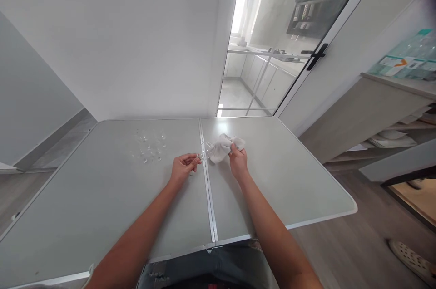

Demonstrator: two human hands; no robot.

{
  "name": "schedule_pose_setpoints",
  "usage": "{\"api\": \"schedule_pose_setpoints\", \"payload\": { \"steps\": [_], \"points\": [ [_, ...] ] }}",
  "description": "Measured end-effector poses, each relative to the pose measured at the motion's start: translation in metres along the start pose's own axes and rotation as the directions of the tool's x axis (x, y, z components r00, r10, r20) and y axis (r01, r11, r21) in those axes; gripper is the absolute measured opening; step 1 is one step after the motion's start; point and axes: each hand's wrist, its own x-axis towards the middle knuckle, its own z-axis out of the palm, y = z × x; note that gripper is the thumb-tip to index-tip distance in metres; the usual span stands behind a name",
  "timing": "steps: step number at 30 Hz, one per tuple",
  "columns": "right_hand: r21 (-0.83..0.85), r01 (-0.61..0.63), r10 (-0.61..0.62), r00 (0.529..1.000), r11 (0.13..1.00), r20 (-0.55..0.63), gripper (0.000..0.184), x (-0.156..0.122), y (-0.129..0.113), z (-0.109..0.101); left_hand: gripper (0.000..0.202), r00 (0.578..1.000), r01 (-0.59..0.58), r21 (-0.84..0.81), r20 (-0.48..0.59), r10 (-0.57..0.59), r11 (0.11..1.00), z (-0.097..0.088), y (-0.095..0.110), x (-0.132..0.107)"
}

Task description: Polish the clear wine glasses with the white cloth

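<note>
Over the table's metal seam, my left hand (186, 166) pinches one end of a small clear drinking glass (206, 149), which lies tilted toward the right. The glass is see-through, so its exact shape is hard to make out. My right hand (238, 160) grips a crumpled white cloth (221, 147), fingers closed round its right side. The cloth's left edge meets the glass, and part of the glass may be hidden by it. Left of my hands, several clear glasses (150, 147) stand grouped on the table.
The pale folding table (102, 198) has a metal strip across its middle and a white wall behind it. At the back right is a glass-paned door (269, 53) with a black handle. Plastic bottles (405, 60) top a shelf on the right; a clog (412, 259) is on the floor.
</note>
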Motion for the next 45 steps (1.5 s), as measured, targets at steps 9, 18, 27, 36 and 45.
{"api": "schedule_pose_setpoints", "payload": {
  "steps": [9, 18, 27, 36, 45],
  "points": [
    [0.209, -0.286, 0.194, 0.907, 0.935, 0.373, 0.027, -0.038, 0.0, 0.04, 0.036, 0.997, 0.032, -0.22, 0.072, -0.017, 0.975, 0.025, -0.005, -0.006],
    [0.153, -0.366, 0.292, 0.884, 0.918, 0.364, 0.036, -0.034, 0.014, 0.035, 0.042, 0.895, 0.342, -0.293, 0.392, -0.214, 0.893, 0.039, -0.004, -0.017],
    [0.043, -0.318, 0.274, 0.871, 0.947, 0.407, 0.028, -0.037, 0.018, 0.034, 0.042, 0.836, 0.468, -0.36, 0.478, -0.271, 0.807, 0.031, 0.004, -0.014],
    [-0.191, -0.126, 0.176, 0.945, 0.973, 0.274, 0.033, -0.029, 0.013, 0.028, 0.025, 0.944, -0.075, 0.382, 0.325, -0.058, 0.921, 0.024, 0.005, -0.011],
    [-0.619, 0.36, 0.384, 0.542, 0.698, 0.747, 0.036, -0.017, -0.035, 0.009, 0.028, 0.807, -0.214, 0.556, 0.564, -0.176, 0.803, -0.002, 0.031, -0.009]
  ]
}}
